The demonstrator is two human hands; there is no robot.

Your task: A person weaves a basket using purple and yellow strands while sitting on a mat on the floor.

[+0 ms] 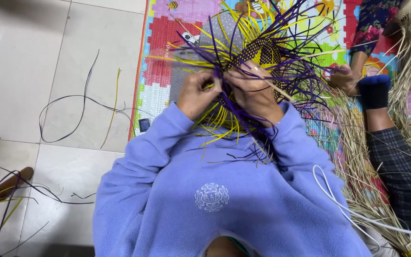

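A half-woven basket piece (261, 51) of purple and yellow plastic strips sits in front of my chest, with loose strip ends fanning out all around. My left hand (195, 93) pinches strips at its near left edge. My right hand (253, 90) grips strips beside it, fingers closed over purple and yellow strands. Both hands nearly touch at the woven edge. My lilac sweatshirt sleeves (167, 138) fill the lower view.
A colourful play mat (167, 38) lies under the work. Loose black and yellow strips (84, 102) lie on the grey tiled floor at left. At right another person's legs (391, 138) rest amid straw-coloured fibres (357, 157). A white cable (334, 195) crosses the lower right.
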